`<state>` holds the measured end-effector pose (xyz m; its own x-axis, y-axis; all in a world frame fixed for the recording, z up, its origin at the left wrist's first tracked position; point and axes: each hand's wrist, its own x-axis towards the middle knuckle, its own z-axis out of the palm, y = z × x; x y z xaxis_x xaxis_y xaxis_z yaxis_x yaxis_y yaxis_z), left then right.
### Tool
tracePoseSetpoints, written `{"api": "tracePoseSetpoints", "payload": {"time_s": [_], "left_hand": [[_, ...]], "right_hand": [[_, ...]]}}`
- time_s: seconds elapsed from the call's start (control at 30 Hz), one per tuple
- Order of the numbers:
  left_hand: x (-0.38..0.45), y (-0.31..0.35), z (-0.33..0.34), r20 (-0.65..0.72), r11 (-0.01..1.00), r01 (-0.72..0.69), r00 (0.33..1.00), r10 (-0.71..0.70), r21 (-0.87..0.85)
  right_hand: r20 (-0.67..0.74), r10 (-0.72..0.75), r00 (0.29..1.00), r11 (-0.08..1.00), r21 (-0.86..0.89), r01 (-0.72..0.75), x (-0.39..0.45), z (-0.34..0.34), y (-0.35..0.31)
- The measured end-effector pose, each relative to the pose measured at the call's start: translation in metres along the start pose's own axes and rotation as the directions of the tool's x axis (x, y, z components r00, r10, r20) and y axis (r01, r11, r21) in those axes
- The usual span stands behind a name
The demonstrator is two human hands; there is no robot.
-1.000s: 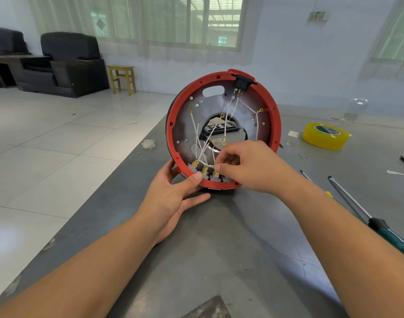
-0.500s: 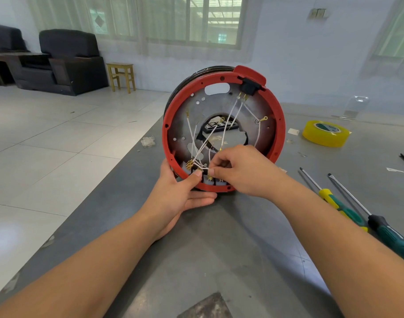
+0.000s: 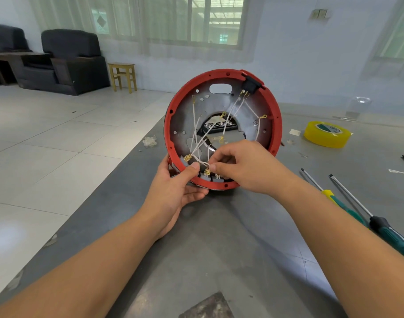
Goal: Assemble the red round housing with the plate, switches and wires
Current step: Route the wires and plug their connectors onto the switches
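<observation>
Holding the red round housing (image 3: 221,131) up on edge, open side toward the camera, its lower rim touching or just above the grey counter (image 3: 219,244) near the counter's left edge. Left hand (image 3: 173,191) cups the lower-left rim from beneath; left grip clamped on that rim, thumb over the inside edge and pressing a white wire, fingers curled under. Right hand (image 3: 244,166) reaches into the lower part of the housing; right grip pinched together on a white wire (image 3: 203,162) between thumb and forefinger, just beside the left thumb.

Inside: grey metal plate (image 3: 185,115) seated in the housing, with small holes, an oval slot near the top and a big central cutout. Black switch (image 3: 250,84) sits at the upper-right rim. Several white wires with brass terminals (image 3: 206,172) run across the plate from the switch down to grey blocks at the bottom rim. One ring terminal (image 3: 263,116) hangs loose at the right side of the plate.

On the counter toward its right edge: yellow tape roll (image 3: 326,134) at the far side, two screwdrivers (image 3: 348,207) lying side by side nearer in, well apart from the housing. Small clear plastic bit (image 3: 149,141) at the left edge, beside the housing. Beyond the counter: tiled floor, black armchair (image 3: 70,60), wooden stool (image 3: 124,75).
</observation>
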<state>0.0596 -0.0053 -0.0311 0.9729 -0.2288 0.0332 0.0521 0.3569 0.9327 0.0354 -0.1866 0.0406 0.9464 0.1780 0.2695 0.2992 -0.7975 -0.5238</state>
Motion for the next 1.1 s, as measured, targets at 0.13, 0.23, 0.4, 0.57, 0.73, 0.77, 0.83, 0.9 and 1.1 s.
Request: {"api": "tracePoseSetpoints", "payload": {"time_s": [0.13, 0.23, 0.4, 0.57, 0.73, 0.77, 0.83, 0.9, 1.1], "left_hand": [[-0.0015, 0.0007, 0.0011, -0.01, 1.0, -0.009, 1.0, 0.009, -0.003], [-0.0018, 0.0005, 0.0016, -0.019, 1.0, -0.018, 1.0, 0.018, -0.003], [-0.0019, 0.001, 0.0017, -0.017, 1.0, -0.022, 1.0, 0.021, -0.009], [-0.0024, 0.001, 0.0024, -0.014, 1.0, -0.019, 1.0, 0.019, -0.013], [-0.0028, 0.001, 0.0028, -0.013, 1.0, -0.019, 1.0, 0.019, -0.009], [-0.003, 0.0012, 0.0027, -0.013, 1.0, -0.02, 1.0, 0.02, -0.011], [-0.0035, 0.0014, 0.0025, -0.011, 1.0, -0.026, 1.0, 0.026, -0.01], [-0.0041, 0.0016, 0.0021, -0.01, 0.999, -0.031, 0.999, 0.031, -0.006], [-0.0052, 0.0023, 0.0032, -0.01, 0.999, -0.03, 0.999, 0.03, -0.009]], "right_hand": [[0.008, 0.008, 1.0, 0.999, -0.037, -0.008, 0.0003, -0.0006, -0.001], [0.0, 0.026, 1.0, 0.999, -0.025, -0.026, 0.0001, 0.0013, -0.0023], [0.003, 0.043, 0.999, 0.999, 0.021, -0.043, 0.0004, 0.0021, -0.0032], [-0.015, 0.046, 0.999, 0.999, 0.011, -0.046, 0.0006, 0.0046, -0.0044], [-0.01, 0.045, 0.999, 0.999, -0.003, -0.045, 0.0007, 0.0047, -0.0046], [-0.01, 0.044, 0.999, 0.999, -0.005, -0.044, 0.0008, 0.0047, -0.0045], [-0.012, 0.042, 0.999, 0.999, -0.008, -0.042, 0.001, 0.0049, -0.0043], [-0.014, 0.04, 0.999, 0.999, -0.015, -0.04, 0.001, 0.0051, -0.0042], [-0.011, 0.034, 0.999, 0.999, -0.038, -0.035, 0.001, 0.0052, -0.0048]]}}
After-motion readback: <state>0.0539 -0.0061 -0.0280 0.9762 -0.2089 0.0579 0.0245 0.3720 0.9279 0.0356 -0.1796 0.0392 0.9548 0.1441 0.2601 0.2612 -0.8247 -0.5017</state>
